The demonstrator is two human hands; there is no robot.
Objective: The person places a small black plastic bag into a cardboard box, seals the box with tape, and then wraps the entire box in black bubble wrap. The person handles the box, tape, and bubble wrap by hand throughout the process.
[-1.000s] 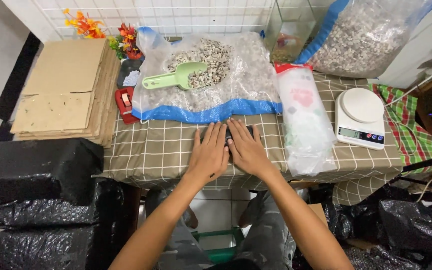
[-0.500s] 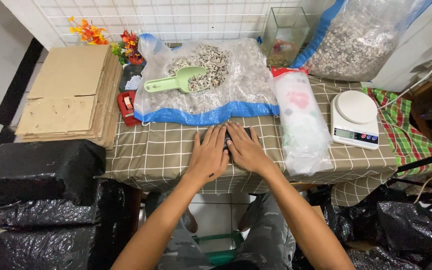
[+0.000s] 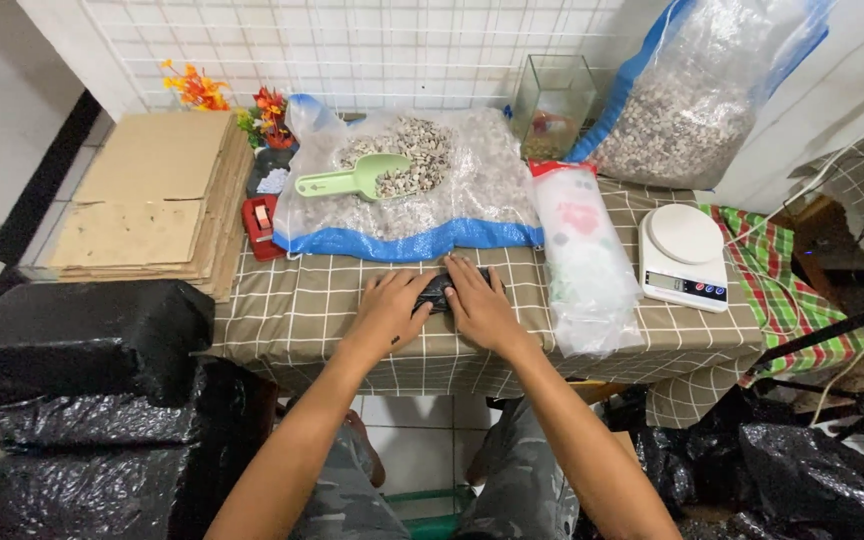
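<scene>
My left hand (image 3: 390, 309) and my right hand (image 3: 478, 303) lie palm down, side by side, on the checked tablecloth (image 3: 292, 315). Between them a small dark object (image 3: 435, 293) shows; both hands rest on it and hide most of it. Just beyond the hands lies an open clear sack with a blue edge (image 3: 422, 236), holding small pebbles. A green plastic scoop (image 3: 354, 180) rests on the pebbles.
A roll of clear plastic bags (image 3: 584, 262) lies right of my hands, then a white kitchen scale (image 3: 684, 255). A large pebble sack (image 3: 687, 100) and a small glass tank (image 3: 552, 100) stand behind. Flattened cardboard (image 3: 147, 195) and black bags (image 3: 72, 340) are left; a red tape dispenser (image 3: 262, 225) too.
My hands stay pressed together on the dark object. The view has shifted slightly; nothing on the table has moved.
</scene>
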